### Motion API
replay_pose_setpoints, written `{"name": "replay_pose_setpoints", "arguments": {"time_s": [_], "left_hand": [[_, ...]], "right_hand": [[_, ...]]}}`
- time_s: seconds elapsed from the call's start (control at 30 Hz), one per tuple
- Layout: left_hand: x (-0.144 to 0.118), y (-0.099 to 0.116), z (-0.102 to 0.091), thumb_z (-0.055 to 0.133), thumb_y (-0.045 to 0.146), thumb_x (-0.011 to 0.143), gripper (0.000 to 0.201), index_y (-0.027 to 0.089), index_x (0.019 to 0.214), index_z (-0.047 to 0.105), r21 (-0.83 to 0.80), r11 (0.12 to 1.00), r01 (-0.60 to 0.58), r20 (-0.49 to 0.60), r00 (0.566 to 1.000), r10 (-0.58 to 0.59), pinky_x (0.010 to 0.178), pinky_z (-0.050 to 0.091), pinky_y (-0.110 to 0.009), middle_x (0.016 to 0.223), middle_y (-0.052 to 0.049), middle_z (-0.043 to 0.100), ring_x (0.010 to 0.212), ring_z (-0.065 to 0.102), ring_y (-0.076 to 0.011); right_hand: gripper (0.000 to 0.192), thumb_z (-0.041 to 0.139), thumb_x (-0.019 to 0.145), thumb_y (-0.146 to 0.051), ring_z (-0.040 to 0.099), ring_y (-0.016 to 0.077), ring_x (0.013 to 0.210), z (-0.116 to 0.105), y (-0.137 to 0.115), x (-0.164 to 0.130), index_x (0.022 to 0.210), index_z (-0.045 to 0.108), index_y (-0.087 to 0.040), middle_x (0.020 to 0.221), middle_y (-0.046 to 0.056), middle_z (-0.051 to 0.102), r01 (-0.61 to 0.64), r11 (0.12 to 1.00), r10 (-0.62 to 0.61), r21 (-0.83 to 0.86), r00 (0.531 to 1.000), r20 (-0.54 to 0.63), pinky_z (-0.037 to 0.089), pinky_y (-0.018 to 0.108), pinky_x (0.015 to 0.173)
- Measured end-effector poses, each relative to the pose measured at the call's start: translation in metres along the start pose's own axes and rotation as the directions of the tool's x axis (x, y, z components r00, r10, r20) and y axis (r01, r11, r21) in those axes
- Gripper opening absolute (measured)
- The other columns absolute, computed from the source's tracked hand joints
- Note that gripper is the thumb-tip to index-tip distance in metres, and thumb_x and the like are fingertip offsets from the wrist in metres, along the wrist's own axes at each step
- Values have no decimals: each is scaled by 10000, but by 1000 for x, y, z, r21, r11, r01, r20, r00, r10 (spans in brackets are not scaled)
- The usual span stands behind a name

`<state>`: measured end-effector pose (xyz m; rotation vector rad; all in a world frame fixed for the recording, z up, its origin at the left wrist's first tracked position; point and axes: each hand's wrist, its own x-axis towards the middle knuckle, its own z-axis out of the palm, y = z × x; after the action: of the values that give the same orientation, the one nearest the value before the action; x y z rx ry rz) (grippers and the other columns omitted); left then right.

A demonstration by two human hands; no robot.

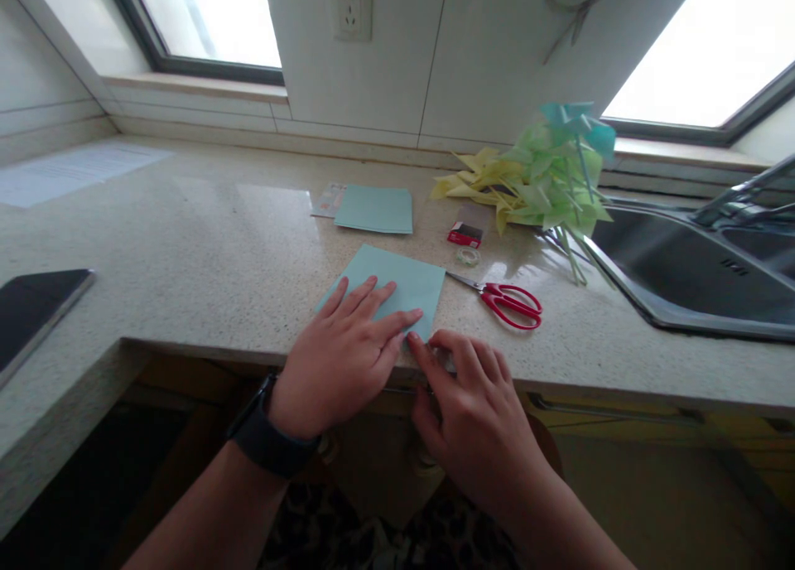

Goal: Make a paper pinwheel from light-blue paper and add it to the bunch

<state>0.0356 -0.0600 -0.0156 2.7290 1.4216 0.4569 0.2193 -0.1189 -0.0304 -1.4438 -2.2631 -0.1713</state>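
Head-camera view, looking down at a speckled countertop (204, 255): a light blue square of paper (397, 280) is being pressed flat at the counter's front edge by the left hand (339, 355), which is lying open with its fingers spread across the sheet, a dark watch (270, 437) being worn on that wrist. The sheet's near right corner is being pinched or pressed by the fingertips (415, 342) of the right hand (475, 404), whose fingers are being held loosely curled. Red-handled scissors (509, 303) are lying just right of the sheet, with a stack of blue paper (376, 209) and a heap of paper pinwheels (540, 176) being kept farther back beside the sink (696, 280).
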Motion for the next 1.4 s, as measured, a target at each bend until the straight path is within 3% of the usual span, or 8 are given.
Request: {"name": "replay_pose_setpoints", "arguments": {"time_s": [0.57, 1.4], "left_hand": [[1, 2, 0, 459, 323, 1021, 420, 382, 1424, 557, 0, 1000, 26, -6, 1000, -26, 1245, 220, -558, 1581, -51, 468, 1497, 364, -269], [-2, 2, 0, 485, 324, 1016, 408, 380, 1410, 577, -1, 1000, 22, -29, 999, -22, 1234, 247, -561, 1567, -61, 486, 1485, 384, -286]], "right_hand": [[386, 559, 911, -70, 549, 275, 1129, -4, 3, -16, 1288, 641, -73, 1216, 139, 639, 62, 987, -51, 151, 996, -76, 474, 444, 982], [427, 571, 916, -172, 546, 295, 977, 1, 1, -2, 1333, 661, -161, 1105, 114, 643, 6, 1000, -6, -29, 1000, -23, 456, 478, 861]]}}
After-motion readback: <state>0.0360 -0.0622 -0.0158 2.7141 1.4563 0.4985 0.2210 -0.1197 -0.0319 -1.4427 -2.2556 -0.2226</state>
